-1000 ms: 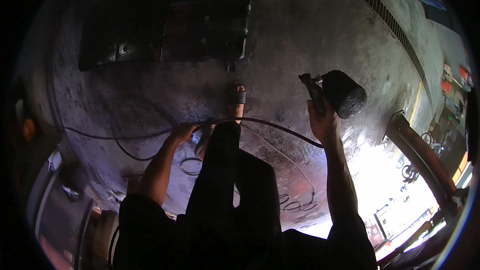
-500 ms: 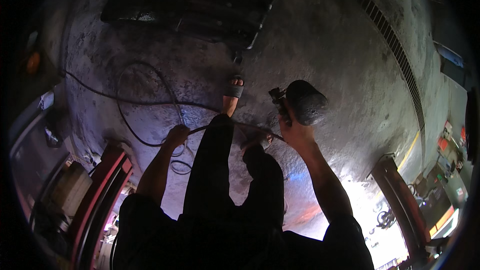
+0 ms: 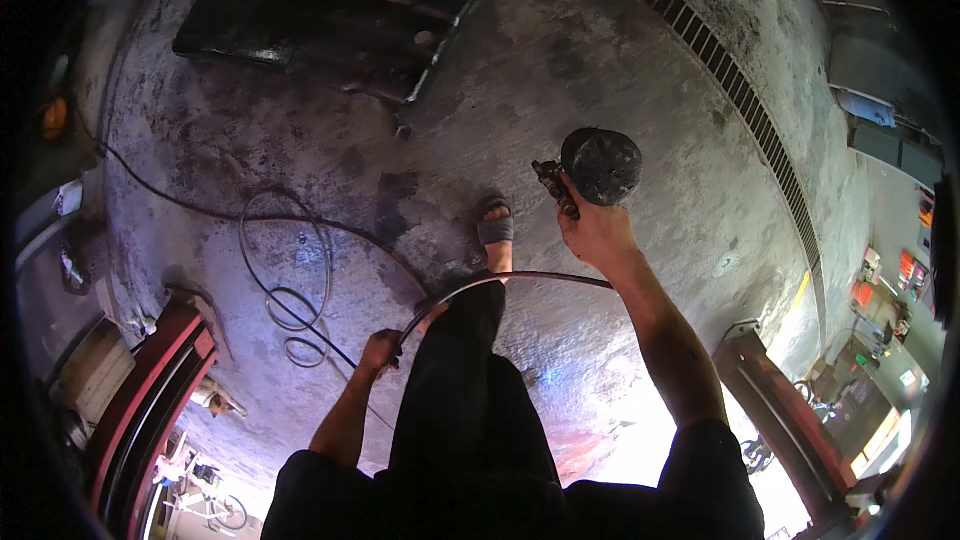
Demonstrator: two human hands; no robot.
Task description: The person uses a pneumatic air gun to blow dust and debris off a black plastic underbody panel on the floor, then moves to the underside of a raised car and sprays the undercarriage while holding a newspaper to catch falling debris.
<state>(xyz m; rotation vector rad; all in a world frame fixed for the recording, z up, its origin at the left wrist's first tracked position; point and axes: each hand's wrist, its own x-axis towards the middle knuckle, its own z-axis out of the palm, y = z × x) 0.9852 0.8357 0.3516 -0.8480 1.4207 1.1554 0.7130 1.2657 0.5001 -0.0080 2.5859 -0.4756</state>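
My right hand (image 3: 597, 232) is closed around the handle of a dark spray gun (image 3: 549, 180). A round, black, cup-like container (image 3: 604, 168) sits on the gun. From beside my right wrist, a dark hose (image 3: 480, 283) arcs across my leg to my left hand (image 3: 380, 351), which grips it low on the left. Beyond that hand, the hose trails in loose loops on the concrete floor and runs off to the far left. My sandalled foot (image 3: 495, 228) shows between my hands. How the hose joins the gun is hidden.
A dark flat panel (image 3: 330, 30) lies ahead to the left. A slotted drain grate (image 3: 745, 88) curves along the right. Red posts (image 3: 165, 375) stand at lower left and right. Shelves with items (image 3: 885, 320) line the right, and a bicycle (image 3: 215, 510) shows behind.
My view has shifted, with the panel and grate now further left. One foot has stepped forward. My left hand sits lower, and the hose bows up between my hands.
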